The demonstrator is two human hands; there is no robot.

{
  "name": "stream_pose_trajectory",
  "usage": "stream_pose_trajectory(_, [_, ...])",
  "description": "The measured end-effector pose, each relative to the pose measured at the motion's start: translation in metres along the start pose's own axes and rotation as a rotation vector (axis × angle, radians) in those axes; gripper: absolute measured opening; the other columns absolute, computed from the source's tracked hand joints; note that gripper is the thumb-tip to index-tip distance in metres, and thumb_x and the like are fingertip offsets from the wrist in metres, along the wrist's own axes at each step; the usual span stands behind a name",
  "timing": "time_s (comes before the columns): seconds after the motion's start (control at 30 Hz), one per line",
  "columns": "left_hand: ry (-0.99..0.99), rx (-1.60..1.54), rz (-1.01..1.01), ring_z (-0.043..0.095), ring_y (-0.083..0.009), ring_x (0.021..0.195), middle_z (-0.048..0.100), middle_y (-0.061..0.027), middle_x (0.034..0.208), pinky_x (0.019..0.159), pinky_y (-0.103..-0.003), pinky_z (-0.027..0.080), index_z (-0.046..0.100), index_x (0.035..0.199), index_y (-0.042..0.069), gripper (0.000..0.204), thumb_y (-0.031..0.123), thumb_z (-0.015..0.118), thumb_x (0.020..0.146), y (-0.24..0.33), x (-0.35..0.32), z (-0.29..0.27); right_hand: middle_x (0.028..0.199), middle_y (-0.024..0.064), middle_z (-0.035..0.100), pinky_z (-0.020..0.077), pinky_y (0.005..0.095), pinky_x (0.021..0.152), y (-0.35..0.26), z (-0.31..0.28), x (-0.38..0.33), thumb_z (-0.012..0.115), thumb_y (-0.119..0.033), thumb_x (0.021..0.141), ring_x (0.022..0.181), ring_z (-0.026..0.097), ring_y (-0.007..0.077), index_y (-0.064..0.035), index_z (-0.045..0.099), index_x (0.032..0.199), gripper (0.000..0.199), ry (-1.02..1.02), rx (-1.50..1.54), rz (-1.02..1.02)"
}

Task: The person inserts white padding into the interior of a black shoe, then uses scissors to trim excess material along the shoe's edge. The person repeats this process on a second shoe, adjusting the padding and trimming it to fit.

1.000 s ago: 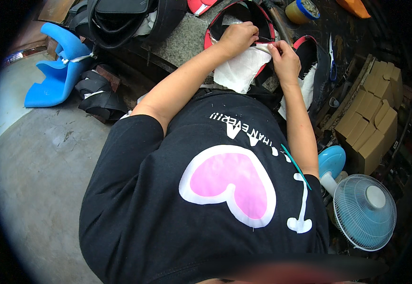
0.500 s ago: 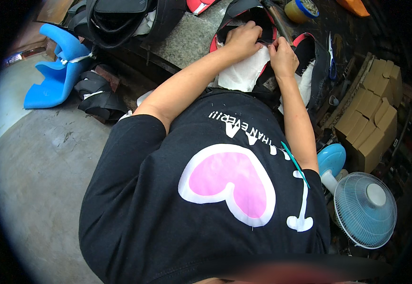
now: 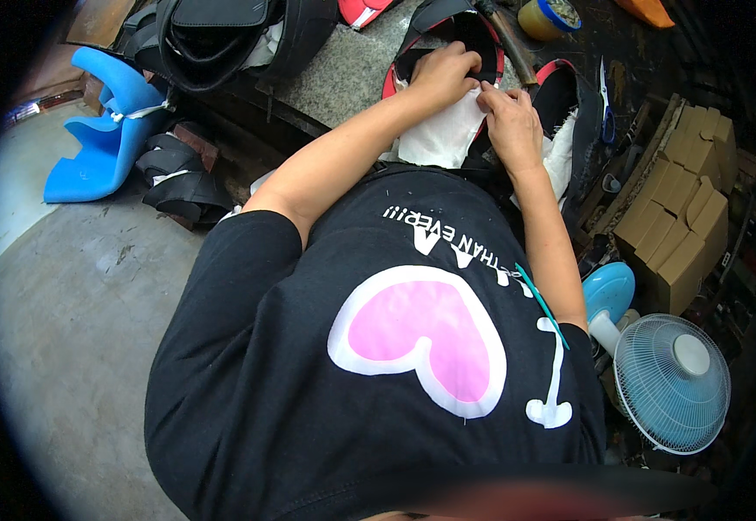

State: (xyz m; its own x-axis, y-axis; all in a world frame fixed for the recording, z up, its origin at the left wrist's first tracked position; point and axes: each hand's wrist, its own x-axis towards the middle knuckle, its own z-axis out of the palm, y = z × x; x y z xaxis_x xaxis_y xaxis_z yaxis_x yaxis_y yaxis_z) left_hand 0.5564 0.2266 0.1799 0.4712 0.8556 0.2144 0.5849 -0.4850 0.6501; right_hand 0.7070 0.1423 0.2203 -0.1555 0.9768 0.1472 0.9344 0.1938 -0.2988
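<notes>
Roughly midway: left hand (image 3: 443, 74) pinched white fabric (image 3: 439, 135) into the red-edged black shell (image 3: 447, 35) on the stone bench (image 3: 343, 74), right hand (image 3: 510, 122) pressed its edge flat; most fabric hung loose, untucked, scissors (image 3: 605, 108) lay nearby

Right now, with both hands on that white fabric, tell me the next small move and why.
Probably slide the left hand a little further along the upper edge of the white fabric, pressing it into the black, red-rimmed piece beneath. The right hand already pins the fabric's right edge, and the lower part hangs loose off the granite worktop, so it looks only partly seated.
</notes>
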Motion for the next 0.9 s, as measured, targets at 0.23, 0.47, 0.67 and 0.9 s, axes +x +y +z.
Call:
stream_pose_trajectory(0.23, [0.04,0.036,0.009,0.063,-0.029,0.086,0.064,-0.0062,0.086,0.074,-0.043,0.052,0.066,0.09,0.011,0.019,0.025,0.072,0.078,0.002,-0.002,0.007,0.1,0.0078,0.064,0.0497,0.0396,0.084,0.011,0.0,0.016,0.068,-0.006,0.077,0.095,0.06,0.03,-0.0105,0.065,0.104,0.028,0.241,0.196,0.047])
stream_pose_trajectory(0.47, [0.094,-0.042,-0.037,0.063,-0.0313,0.085,0.064,-0.0085,0.087,0.073,-0.044,0.051,0.066,0.092,0.008,0.022,0.027,0.07,0.081,-0.006,0.003,0.012,0.093,0.005,0.063,0.0507,0.0375,0.083,0.019,0.01,0.036,0.073,-0.013,0.075,0.093,0.06,0.027,-0.0101,0.07,0.096,0.021,0.139,0.009,-0.078])
stream_pose_trajectory(0.67, [0.033,-0.034,0.03,0.062,-0.0315,0.088,0.063,-0.0107,0.089,0.077,-0.042,0.05,0.063,0.097,0.005,0.029,0.026,0.072,0.077,-0.004,-0.002,0.007,0.087,0.004,0.063,0.0519,0.0366,0.078,0.036,0.013,0.043,0.069,-0.011,0.077,0.086,0.062,0.0252,-0.0097,0.069,0.088,0.011,0.136,-0.014,-0.17])
stream_pose_trajectory(0.9, [-0.011,-0.022,-0.074,0.062,-0.0308,0.092,0.064,-0.0091,0.093,0.078,-0.044,0.05,0.063,0.1,0.01,0.027,0.022,0.071,0.077,0.002,-0.002,0.005,0.087,0.006,0.063,0.052,0.0379,0.077,0.037,0.01,0.042,0.068,-0.01,0.077,0.087,0.062,0.0264,-0.0085,0.066,0.085,0.009,0.135,0.027,-0.181])
